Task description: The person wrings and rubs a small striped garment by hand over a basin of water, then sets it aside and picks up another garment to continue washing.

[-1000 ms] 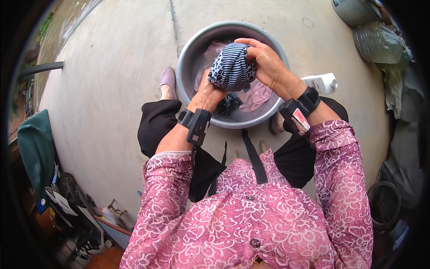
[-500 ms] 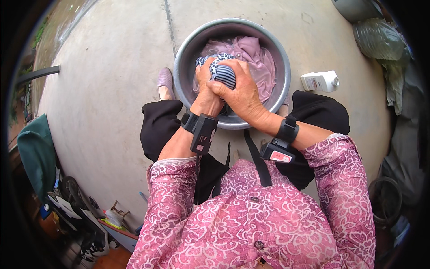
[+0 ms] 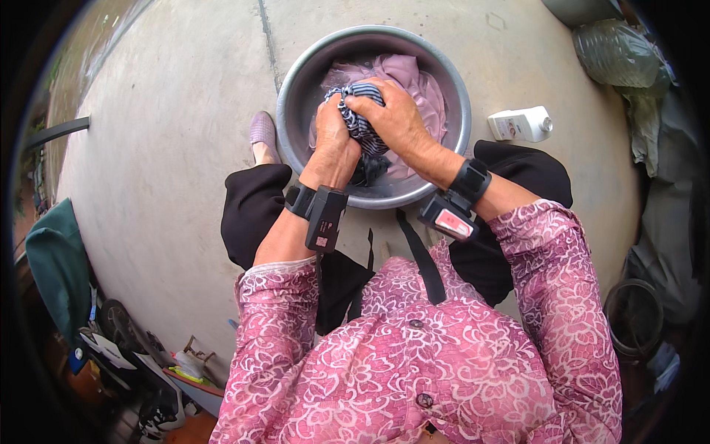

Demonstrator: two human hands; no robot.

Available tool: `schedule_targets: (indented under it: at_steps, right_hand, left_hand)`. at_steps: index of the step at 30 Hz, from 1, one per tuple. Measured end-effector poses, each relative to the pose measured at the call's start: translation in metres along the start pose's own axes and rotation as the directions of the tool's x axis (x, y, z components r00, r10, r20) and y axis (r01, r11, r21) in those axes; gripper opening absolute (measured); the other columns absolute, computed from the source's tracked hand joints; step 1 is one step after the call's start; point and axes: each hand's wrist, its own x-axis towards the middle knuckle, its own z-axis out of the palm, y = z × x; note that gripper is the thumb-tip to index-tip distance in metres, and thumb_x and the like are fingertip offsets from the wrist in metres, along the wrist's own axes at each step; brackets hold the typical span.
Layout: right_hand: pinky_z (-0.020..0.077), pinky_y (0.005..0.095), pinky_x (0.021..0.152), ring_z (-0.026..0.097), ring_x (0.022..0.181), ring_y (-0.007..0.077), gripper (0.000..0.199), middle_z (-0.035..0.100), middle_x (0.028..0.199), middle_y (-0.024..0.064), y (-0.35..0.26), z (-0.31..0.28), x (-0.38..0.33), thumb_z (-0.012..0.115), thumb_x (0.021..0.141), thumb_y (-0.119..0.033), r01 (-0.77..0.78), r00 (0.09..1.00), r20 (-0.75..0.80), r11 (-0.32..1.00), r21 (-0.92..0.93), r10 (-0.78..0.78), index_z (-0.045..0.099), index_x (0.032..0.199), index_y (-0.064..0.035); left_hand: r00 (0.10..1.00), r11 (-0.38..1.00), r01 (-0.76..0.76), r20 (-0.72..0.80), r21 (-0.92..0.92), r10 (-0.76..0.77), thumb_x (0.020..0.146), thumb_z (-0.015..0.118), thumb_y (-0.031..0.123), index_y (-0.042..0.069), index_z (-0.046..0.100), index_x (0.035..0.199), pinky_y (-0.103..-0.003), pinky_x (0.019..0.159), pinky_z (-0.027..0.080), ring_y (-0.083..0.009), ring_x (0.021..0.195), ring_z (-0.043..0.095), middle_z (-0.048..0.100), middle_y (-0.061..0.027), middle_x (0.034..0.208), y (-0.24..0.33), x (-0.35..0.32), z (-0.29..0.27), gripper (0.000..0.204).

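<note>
Over a round metal basin (image 3: pixel 460 111) both of my hands grip a bunched cloth (image 3: pixel 362 122) with dark and white stripes and a small pattern. My left hand (image 3: pixel 331 137) is closed on its left side. From the right, my right hand (image 3: pixel 399 118) wraps it, thumb toward the left hand. Part of the cloth hangs down between my wrists. Pink fabric (image 3: pixel 425 92) lies wet in the basin behind and to the right of my hands. Below the striped cloth, a dark piece of cloth (image 3: pixel 370 170) shows at the basin's near side.
A white bottle (image 3: pixel 521 124) lies on the concrete floor (image 3: pixel 177 148) right of the basin. My knees flank the basin, with a slipper (image 3: pixel 262 129) at its left. Large clear plastic containers (image 3: pixel 615 53) stand far right. Shoes (image 3: pixel 159 411) and assorted items crowd the lower left.
My hands have turned and shifted their grip on the striped cloth, which now hangs lower between them. The dark cloth below shows more. The whole view has shifted slightly.
</note>
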Motion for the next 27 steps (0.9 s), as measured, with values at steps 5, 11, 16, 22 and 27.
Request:
schedule_targets:
  at_steps: [5,11,16,22,27]
  right_hand:
    - [0.0403,0.0406,0.088,0.048,0.104,0.0313,0.03,0.053,0.111,0.0082,-0.011,0.016,-0.046,0.068,0.069,-0.03,0.267,0.949,-0.115,0.944,-0.196,-0.292,0.062,0.094,-0.0131]
    - [0.045,0.0403,0.078,0.058,0.092,0.0348,0.037,0.061,0.1,0.0194,-0.002,0.007,0.019,0.058,0.076,-0.038,-0.159,0.975,-0.167,0.985,-0.069,0.146,0.06,0.096,-0.0079]
    - [0.045,0.0372,0.08,0.059,0.093,0.0329,0.042,0.062,0.098,0.0199,0.023,-0.002,0.038,0.057,0.075,-0.038,-0.276,0.945,-0.184,0.961,-0.012,0.269,0.061,0.099,-0.0038]
    - [0.0442,0.0368,0.085,0.056,0.098,0.0311,0.045,0.057,0.104,0.0191,-0.009,0.0,-0.015,0.06,0.078,-0.038,0.107,0.994,0.012,0.991,-0.084,-0.106,0.058,0.106,-0.0033]
    - [0.039,0.041,0.094,0.046,0.111,0.0357,0.049,0.044,0.122,0.018,-0.014,0.024,-0.051,0.061,0.078,-0.037,0.136,0.974,-0.154,0.974,-0.183,-0.165,0.052,0.117,-0.0098]
  left_hand:
    - [0.967,0.975,0.17,0.165,0.144,-0.193,0.088,0.047,0.037,0.007,0.057,0.087,-0.031,0.065,0.05,-0.0197,0.069,0.059,0.059,-0.0061,0.074,0.005,0.003,-0.007,0.031]
    - [0.999,0.997,-0.038,0.0,0.065,0.038,0.094,0.039,0.025,0.002,0.054,0.103,-0.034,0.071,0.053,-0.0213,0.082,0.062,0.062,-0.0088,0.093,-0.007,-0.01,0.019,0.029]
    - [0.996,0.99,-0.023,0.087,0.139,0.011,0.093,0.041,0.024,0.002,0.058,0.1,-0.034,0.066,0.055,-0.0217,0.077,0.064,0.065,-0.01,0.091,-0.006,-0.008,0.019,0.028]
    - [0.985,0.985,0.151,0.067,0.089,-0.157,0.085,0.05,0.029,0.004,0.058,0.089,-0.033,0.062,0.053,-0.0198,0.07,0.062,0.062,-0.0089,0.08,0.019,-0.018,0.005,0.027]
    - [1.0,0.969,-0.011,0.022,0.247,0.006,0.084,0.055,0.033,0.01,0.057,0.091,-0.032,0.066,0.051,-0.0178,0.071,0.06,0.06,-0.0041,0.08,0.03,-0.072,0.036,0.025]
